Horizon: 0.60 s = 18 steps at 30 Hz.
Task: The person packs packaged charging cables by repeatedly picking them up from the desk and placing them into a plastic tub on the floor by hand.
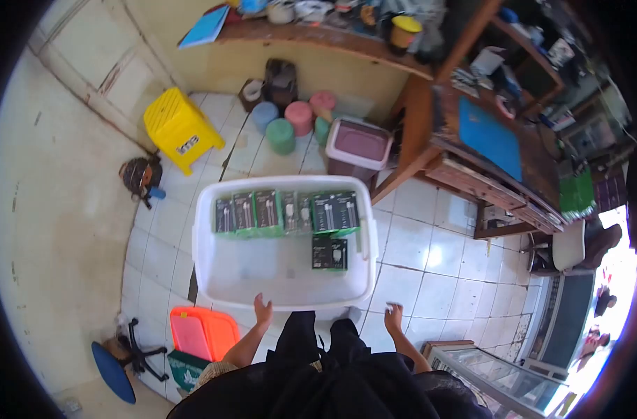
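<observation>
One left hand (263,311), by a big white plastic tub (262,276) of black-and-green boxes (330,253), and one right hand (394,318) have loosely spread, empty grips.

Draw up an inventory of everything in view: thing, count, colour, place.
Tub: one, white, centre, in front of the person
Boxes: several, mostly black with green, in the tub
Step stool: one, yellow, upper left
Round containers: at least four, blue, green, pink, beyond the tub
Bin: one, mauve, beyond the tub's right side
Desk: one, brown, right
Mat: one, blue, on the desk
Shelf: one, brown, top; its clutter is partly unclear
Swivel seat: one, blue and black, lower left
Plastic item: at least one, orange, lower left
Trousers: one pair, black, bottom centre
Left hand: one, bare, by the tub's near rim
Right hand: one, bare, right of the tub
</observation>
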{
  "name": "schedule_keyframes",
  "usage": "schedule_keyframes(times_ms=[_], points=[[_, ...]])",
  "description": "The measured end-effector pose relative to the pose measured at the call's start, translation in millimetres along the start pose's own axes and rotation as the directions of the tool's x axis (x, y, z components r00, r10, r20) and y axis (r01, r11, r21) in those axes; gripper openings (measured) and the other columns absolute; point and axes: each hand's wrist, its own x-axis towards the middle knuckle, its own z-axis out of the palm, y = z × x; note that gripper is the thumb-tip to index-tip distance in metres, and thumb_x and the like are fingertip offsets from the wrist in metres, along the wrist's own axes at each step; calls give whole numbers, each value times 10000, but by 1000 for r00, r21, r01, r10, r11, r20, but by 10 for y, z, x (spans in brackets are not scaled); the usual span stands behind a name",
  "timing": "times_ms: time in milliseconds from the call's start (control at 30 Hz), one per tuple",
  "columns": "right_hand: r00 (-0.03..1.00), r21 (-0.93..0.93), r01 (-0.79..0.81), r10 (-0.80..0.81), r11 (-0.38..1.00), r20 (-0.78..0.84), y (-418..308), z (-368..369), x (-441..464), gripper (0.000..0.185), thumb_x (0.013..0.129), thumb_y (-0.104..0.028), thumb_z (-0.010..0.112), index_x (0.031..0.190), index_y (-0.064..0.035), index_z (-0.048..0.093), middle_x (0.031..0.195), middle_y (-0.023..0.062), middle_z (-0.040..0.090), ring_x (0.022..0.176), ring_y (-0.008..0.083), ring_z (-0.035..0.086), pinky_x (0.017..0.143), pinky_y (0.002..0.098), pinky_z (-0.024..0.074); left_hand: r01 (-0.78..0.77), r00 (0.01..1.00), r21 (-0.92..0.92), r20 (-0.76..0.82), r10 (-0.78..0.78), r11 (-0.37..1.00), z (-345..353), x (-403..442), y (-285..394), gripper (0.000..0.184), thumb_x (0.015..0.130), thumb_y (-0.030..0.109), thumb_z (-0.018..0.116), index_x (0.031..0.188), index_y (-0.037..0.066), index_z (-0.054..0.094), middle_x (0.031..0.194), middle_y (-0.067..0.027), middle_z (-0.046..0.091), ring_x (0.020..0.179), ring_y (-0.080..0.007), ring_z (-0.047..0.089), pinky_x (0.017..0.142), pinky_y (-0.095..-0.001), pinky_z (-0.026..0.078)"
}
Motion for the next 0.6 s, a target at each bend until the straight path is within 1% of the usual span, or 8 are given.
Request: schedule_keyframes(times_ms=[67, 133, 200, 233, 300, 367, 433, 600], points=[[982, -119, -188, 187, 975, -19, 524, -287, -327, 243, 673, -63, 521, 915, -37, 521, 950, 200, 431, 892, 331, 427, 800, 362, 358, -109, 993, 214, -28, 118, 971, 16, -202, -31, 505, 658, 49, 552, 1108, -41, 341, 1081, -200, 389, 1019, -301, 383, 880, -361, 303], [961, -153, -275, 272, 949, -40, 1121, -475, -647, 213, 660, -93, 544, 865, -37, 536, 930, 214, 436, 870, 328, 437, 785, 363, 366, -25, 999, 292, -31, 36, 956, 120, -362, 35, 503, 643, 84, 566, 1093, -8, 361, 1047, -201, 420, 1007, -314, 392, 877, -371, 308], [888, -86, -459, 457, 884, -51, 1403, -738, -950, 218, 655, -114, 550, 861, -45, 537, 930, 217, 435, 878, 332, 432, 791, 365, 356, -47, 999, 353, 6, 48, 935, 356, -449, 202, 494, 643, 96, 565, 1081, -9, 364, 1038, -201, 423, 994, -319, 398, 866, -377, 316], [902, -145, -432, 429, 890, -48, 1550, -875, -1113, 221, 656, -127, 548, 863, -52, 537, 932, 213, 440, 864, 336, 440, 776, 381, 362, -26, 1000, 420, 18, 20, 907, 506, -504, 269, 485, 643, 108, 565, 1070, -10, 368, 1028, -200, 427, 981, -325, 404, 855, -383, 323], [850, -166, -522, 526, 837, -19, 1720, -1209, -1352, 201, 667, -169, 534, 826, -50, 563, 863, 214, 518, 889, 340, 441, 770, 384, 364, -126, 992, 419, 76, 104, 899, 843, -606, 442, 472, 642, 129, 569, 1052, -5, 376, 1015, -197, 431, 968, -331, 410, 835, -390, 338], [876, -118, -482, 478, 868, -60, 2634, -1035, -1502, 210, 669, -178, 520, 815, -34, 567, 850, 206, 534, 892, 346, 439, 777, 384, 359, -214, 976, 426, 123, 178, 879, 1205, -801, 722, 482, 636, 131, 577, 1059, 13, 378, 1008, -191, 433, 963, -327, 416, 825, -389, 347], [877, -100, -477, 465, 873, -122, 3510, -863, -1624, 224, 672, -186, 506, 805, -18, 570, 836, 199, 550, 895, 351, 438, 784, 384, 353, -211, 975, 478, 160, 151, 853, 1579, -952, 976, 477, 638, 129, 575, 1062, 22, 382, 1029, -185, 415, 949, -339, 419, 827, -401, 345], [774, 97, -588, 593, 803, -223, 4012, -1275, -1889, 239, 680, -177, 514, 828, 5, 564, 860, 195, 543, 905, 346, 431, 797, 375, 352, -344, 932, 428, 267, 247, 836, 2453, -1353, 1452, 441, 636, 144, 589, 1034, 47, 425, 1007, -171, 435, 940, -333, 424, 822, -399, 349]])
